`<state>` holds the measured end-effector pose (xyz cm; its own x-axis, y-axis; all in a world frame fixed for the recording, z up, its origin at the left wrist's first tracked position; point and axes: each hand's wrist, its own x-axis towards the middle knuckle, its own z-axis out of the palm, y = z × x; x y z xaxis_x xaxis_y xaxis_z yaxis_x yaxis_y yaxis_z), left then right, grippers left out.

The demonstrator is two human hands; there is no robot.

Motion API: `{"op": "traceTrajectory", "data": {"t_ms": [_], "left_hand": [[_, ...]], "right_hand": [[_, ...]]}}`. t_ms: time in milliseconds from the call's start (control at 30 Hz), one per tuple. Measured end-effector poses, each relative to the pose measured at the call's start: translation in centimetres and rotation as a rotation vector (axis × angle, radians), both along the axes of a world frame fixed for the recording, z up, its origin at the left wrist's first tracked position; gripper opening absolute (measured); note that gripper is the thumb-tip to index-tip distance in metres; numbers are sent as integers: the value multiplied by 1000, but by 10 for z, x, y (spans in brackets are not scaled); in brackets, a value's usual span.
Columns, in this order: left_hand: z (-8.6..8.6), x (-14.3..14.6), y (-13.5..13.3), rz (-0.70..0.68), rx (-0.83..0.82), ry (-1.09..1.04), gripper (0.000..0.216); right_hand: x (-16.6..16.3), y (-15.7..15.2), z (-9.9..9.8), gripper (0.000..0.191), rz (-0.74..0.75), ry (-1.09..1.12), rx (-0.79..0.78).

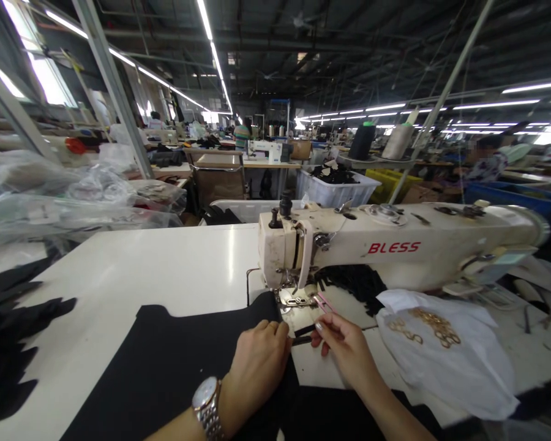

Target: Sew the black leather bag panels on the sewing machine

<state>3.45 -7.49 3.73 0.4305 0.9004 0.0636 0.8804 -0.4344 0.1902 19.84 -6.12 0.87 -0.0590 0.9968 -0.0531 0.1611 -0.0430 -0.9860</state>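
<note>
Below the needle, the right hand (342, 346) pinches a black strip (302, 340); whether the left hand's (262, 355) curled grip clasps anything, I cannot tell. It rests on black cloth (183, 349), spread across the white bench (165, 257) beside the machine (395, 248). Gold rings (441, 332) lie rightward on white plastic (463, 386).
</note>
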Motion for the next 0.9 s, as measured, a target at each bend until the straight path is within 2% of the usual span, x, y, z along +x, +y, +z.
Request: {"op": "traceTrajectory", "data": {"t_ms": [100, 167, 267, 367, 633, 800, 900], "left_hand": [[-3, 0, 0, -31, -23, 2, 22], [-5, 2, 1, -59, -34, 24, 22], [-6, 6, 4, -95, -63, 83, 21], [-4, 9, 8, -118, -88, 128, 19], [-10, 9, 7, -118, -17, 70, 24], [-12, 6, 5, -105, 30, -20, 24], [-10, 2, 5, -71, 2, -188, 27]], "right_hand": [[-2, -8, 4, 24, 119, -81, -25], [-1, -17, 6, 22, 229, -236, -1], [6, -33, 5, 21, 314, -546, 136], [12, -43, 1, 22, 297, -698, 280], [14, -48, -2, 15, 257, -737, 326], [15, -39, 4, 16, 98, -643, 368], [15, -31, 14, 19, 48, -557, 319]]}}
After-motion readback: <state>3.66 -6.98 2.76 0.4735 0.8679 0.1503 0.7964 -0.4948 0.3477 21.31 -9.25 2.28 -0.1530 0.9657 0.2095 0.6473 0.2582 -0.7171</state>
